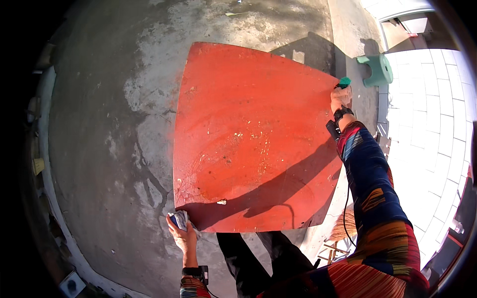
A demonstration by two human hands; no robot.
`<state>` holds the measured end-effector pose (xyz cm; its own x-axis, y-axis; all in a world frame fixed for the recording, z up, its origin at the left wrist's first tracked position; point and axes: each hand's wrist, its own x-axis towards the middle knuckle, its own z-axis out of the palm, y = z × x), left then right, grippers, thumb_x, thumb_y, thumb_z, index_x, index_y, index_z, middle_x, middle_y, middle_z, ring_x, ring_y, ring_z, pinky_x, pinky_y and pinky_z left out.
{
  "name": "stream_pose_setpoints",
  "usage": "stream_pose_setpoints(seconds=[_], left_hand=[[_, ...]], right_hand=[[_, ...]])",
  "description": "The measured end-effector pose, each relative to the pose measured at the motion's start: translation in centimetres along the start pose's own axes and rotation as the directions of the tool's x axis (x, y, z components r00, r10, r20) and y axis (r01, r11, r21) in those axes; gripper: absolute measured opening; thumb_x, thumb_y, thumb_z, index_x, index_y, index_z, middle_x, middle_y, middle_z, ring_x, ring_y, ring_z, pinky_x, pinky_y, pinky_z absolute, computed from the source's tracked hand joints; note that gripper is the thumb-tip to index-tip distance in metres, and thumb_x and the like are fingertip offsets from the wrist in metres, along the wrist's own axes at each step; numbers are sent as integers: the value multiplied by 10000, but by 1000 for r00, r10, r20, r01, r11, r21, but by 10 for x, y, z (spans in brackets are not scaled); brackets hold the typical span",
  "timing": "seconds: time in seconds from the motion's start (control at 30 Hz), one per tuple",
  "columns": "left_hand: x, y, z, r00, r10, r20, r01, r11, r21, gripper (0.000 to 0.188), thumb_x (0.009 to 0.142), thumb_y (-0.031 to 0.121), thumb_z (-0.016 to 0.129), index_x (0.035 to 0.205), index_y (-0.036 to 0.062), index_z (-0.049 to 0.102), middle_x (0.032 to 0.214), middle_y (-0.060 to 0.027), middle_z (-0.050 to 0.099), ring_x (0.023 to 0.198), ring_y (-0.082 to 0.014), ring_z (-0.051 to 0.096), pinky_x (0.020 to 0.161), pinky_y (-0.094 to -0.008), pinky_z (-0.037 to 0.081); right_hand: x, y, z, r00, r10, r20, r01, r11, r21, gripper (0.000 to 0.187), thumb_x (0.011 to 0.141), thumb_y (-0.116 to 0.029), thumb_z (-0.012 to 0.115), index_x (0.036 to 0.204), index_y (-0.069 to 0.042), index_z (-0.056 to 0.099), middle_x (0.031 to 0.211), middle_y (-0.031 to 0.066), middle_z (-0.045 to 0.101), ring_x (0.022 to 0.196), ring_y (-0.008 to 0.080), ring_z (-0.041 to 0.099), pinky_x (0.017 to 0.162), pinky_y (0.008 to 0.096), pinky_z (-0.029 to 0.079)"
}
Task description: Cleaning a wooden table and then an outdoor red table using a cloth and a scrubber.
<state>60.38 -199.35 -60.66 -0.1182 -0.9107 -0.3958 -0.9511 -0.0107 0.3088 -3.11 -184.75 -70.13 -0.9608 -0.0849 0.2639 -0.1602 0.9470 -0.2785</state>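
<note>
A red square tabletop (258, 139), worn and speckled with pale bits, lies in front of me. At its near left corner my left hand (185, 238) is closed around a crumpled grey-white and blue cloth (180, 219), right against the edge. My right arm reaches out to the far right corner, where my right hand (341, 98) grips a small bright green scrubbing pad (344, 82). Most of that pad is hidden by the fingers. A small pale scrap (221, 202) sits on the red surface near the front, within my arm's shadow.
Patchy concrete floor (99, 124) surrounds the table. A green plastic stool (377, 69) stands beyond the far right corner, next to white tiles (422, 119). Straw broom bristles (344, 226) show beside the near right corner, and a low white ledge (47, 134) runs along the left.
</note>
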Motion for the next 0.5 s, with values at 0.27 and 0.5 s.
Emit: stream_pose_setpoints(seconds=[0.27,0.5], left_hand=[[-1,7,-9,986,-139,88,141,990,-12,790,736,140,643,1394,178,207,1217,-233,425,1049,-435,508,836,-469,448],[-4,-6,-10,999,-53,7,53,998,32,821,734,144,655,1400,169,176,1124,-226,439,953,-445,545,773,-485,471]], right_hand=[[-113,-276,35,781,-623,-39,576,695,430,415,823,-157,581,1220,-83,486,1231,136,469,1146,320,445,947,434,372],[-257,-287,-27,240,-969,50,665,202,719,402,805,-78,591,1194,-98,494,1278,90,437,1194,285,423,970,405,374]])
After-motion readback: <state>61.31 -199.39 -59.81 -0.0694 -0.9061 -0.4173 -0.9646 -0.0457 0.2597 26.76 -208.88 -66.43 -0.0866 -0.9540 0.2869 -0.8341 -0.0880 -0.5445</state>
